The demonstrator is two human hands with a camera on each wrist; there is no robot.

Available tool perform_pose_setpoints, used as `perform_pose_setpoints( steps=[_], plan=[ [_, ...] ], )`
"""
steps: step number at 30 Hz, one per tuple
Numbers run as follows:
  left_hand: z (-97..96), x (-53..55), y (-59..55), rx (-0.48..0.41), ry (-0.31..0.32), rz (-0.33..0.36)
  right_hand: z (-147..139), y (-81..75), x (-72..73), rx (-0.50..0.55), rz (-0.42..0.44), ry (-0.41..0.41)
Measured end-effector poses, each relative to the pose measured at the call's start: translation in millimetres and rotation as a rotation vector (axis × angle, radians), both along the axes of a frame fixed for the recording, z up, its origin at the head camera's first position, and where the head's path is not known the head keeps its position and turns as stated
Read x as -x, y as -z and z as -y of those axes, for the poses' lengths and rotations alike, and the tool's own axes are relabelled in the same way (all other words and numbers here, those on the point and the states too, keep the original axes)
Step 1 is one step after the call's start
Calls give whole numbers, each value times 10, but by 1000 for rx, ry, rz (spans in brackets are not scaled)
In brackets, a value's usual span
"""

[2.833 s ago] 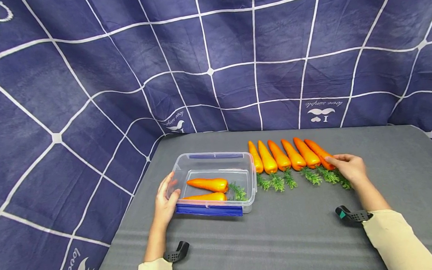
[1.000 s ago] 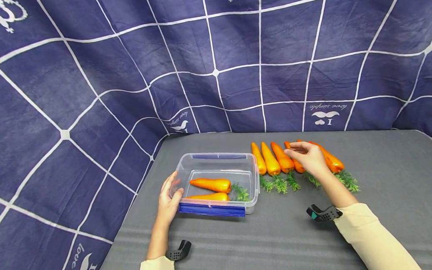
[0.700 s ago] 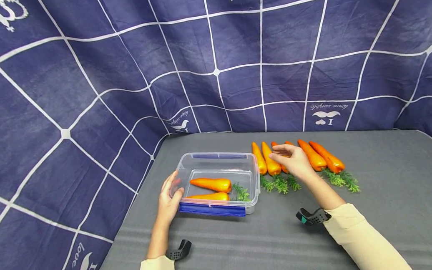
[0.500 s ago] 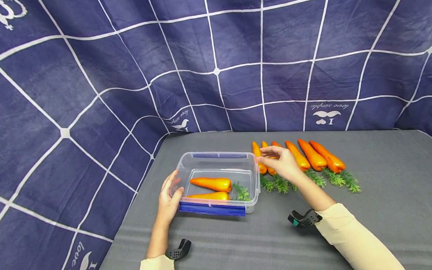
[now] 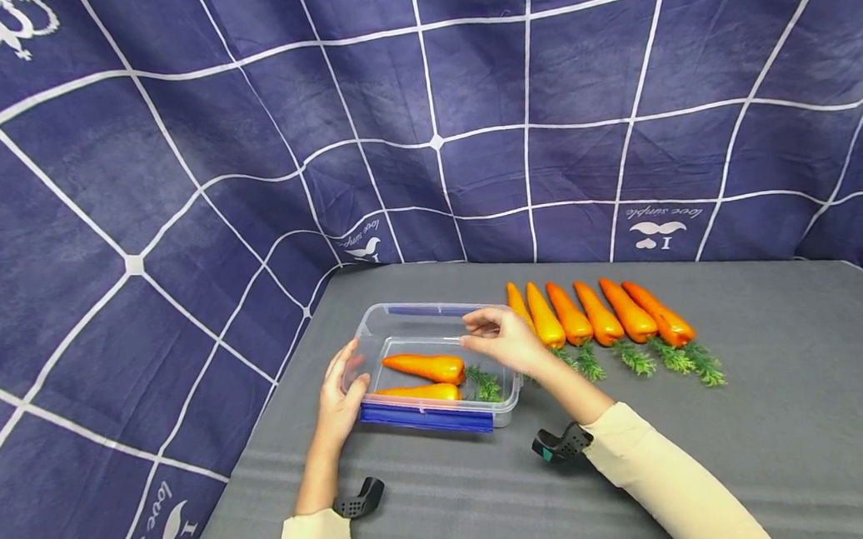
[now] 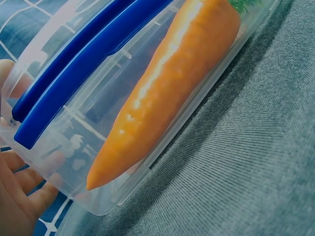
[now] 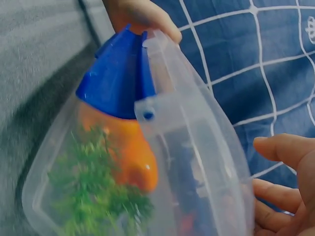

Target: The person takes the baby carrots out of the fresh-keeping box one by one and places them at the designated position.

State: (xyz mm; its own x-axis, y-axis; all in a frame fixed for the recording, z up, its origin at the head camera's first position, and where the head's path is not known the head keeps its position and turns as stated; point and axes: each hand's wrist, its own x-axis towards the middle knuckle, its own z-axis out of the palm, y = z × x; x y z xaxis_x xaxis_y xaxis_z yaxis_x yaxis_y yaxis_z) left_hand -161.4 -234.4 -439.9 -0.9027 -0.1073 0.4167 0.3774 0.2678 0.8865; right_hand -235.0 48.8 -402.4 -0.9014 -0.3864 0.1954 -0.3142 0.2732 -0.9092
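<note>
A clear plastic food container (image 5: 504,394) with blue side clips holds two orange carrots (image 5: 427,368) with green leafy tops (image 5: 486,387). My left hand (image 5: 338,400) grips its left end, the thumb at the rim and the fingers along the outer wall; the left wrist view shows these fingers through the plastic beside a carrot (image 6: 162,93). My right hand (image 5: 507,341) is over the container's right side, fingers loosely bent and a gap between thumb and fingertips, with nothing held. In the right wrist view that hand (image 7: 290,182) appears beside the container wall.
Several carrots (image 5: 600,316) lie in a row to the right of the container, tips away from me, leaves toward me. All rest on a grey cloth-covered table (image 5: 448,502). A blue curtain (image 5: 484,165) with white lines hangs behind and on the left.
My right hand has left the rightmost carrot and moved left across the row, empty, to above the container. That carrot lies slightly further right. My left hand keeps its grip.
</note>
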Motion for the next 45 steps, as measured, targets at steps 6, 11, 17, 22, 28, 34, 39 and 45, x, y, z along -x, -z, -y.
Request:
perform_pose_setpoints(
  steps=[6,11,17,22,28,34,39,45],
  plan=[
    [0,-11,-12,-5,6,6,173,47,28,-35,17,-25],
    [-1,-7,-15,1,8,3,307,63,58,-76,20,-27],
    [2,5,0,-4,15,-5,434,112,105,-157,1,-34],
    [-2,6,0,-2,13,-4,471,150,104,-297,-34,-50],
    [3,3,7,-2,10,-6,484,174,105,-426,-78,-104],
    [-2,6,7,12,0,-17,498,196,107,-557,-118,-131],
    [-6,17,17,18,-11,-18,515,208,95,-645,-137,-160],
    [-9,17,18,6,-1,-17,529,202,74,-674,-110,-166]
  ],
)
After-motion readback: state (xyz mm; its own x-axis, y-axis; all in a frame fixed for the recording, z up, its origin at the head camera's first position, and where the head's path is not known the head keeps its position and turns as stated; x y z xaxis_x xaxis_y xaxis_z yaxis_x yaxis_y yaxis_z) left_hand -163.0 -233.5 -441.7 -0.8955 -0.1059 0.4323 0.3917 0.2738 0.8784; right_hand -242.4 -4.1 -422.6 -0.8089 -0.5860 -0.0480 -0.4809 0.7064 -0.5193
